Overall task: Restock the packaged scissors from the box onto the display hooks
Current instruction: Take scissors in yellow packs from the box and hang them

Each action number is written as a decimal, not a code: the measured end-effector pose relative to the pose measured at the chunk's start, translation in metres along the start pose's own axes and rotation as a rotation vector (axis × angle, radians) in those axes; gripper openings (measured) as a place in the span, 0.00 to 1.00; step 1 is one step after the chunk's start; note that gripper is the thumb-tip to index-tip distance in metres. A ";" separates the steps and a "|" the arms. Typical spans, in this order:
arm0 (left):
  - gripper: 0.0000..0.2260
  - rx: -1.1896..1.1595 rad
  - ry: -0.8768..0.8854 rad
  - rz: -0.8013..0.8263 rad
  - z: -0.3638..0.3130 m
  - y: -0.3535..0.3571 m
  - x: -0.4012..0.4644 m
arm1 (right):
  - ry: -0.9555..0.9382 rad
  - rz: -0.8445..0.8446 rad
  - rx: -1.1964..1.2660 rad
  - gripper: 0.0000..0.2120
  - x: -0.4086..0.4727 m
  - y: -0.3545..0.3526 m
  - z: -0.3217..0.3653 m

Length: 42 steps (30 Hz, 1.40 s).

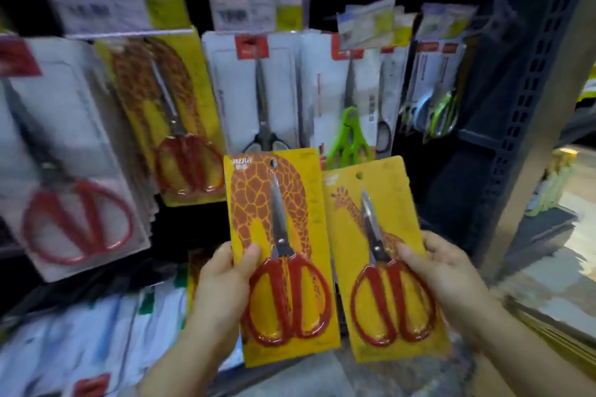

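- The left hand (222, 284) grips a yellow giraffe-print scissors pack (280, 255) by its left edge, thumb curled over the front of the card beside the red handles, fingers hidden behind it.
- The right hand (451, 277) grips a second yellow scissors pack (383, 261) by its right edge, thumb pressed on the front near the pivot of the blades.
- Both packs are held upright, side by side, their inner edges nearly touching, hang holes at the top.
- Just above and behind them hang rows of packaged scissors: a matching giraffe pack (167, 119) on a hook to the upper left, white-carded black-handled scissors (261, 93) directly above, and green-handled scissors (348, 126) just above the right pack.
- A large white pack with red handles (67, 158) hangs at far left, blurred.
- The dark perforated shelf upright (529, 113) stands to the right of the display, with open floor beyond it.
- Whether the hooks have free room cannot be told.
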<state>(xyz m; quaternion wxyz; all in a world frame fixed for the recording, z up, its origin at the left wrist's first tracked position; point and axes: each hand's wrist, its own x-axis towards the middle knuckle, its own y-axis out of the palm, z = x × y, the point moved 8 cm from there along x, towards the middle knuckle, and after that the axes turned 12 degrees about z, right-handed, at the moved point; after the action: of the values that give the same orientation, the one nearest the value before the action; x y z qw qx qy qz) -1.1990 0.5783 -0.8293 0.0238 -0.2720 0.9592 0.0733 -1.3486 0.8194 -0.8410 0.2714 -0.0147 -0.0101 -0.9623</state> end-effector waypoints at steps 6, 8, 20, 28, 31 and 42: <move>0.05 -0.029 0.124 -0.156 -0.038 -0.087 -0.008 | -0.134 0.122 0.083 0.06 0.031 0.114 0.031; 0.05 -0.045 0.163 -0.181 -0.049 -0.101 -0.009 | -0.209 0.177 0.062 0.04 0.041 0.142 0.051; 0.05 -0.099 0.239 -0.203 -0.074 -0.140 -0.025 | -0.383 0.324 0.046 0.07 0.088 0.240 0.140; 0.06 -0.108 0.242 -0.229 -0.070 -0.150 -0.024 | -0.393 0.327 0.208 0.06 0.088 0.258 0.137; 0.06 -0.143 0.235 -0.238 -0.066 -0.150 -0.020 | -0.368 0.290 0.197 0.05 0.094 0.259 0.141; 0.07 -0.182 0.213 -0.237 -0.057 -0.154 -0.015 | -0.271 0.184 0.227 0.06 0.096 0.261 0.131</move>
<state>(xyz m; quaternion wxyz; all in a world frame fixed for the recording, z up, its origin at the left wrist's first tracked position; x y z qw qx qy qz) -1.1054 0.4473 -0.7910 -0.0943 -0.3902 0.9070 0.1271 -1.2907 0.5506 -0.7042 0.3544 -0.1145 -0.1535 -0.9153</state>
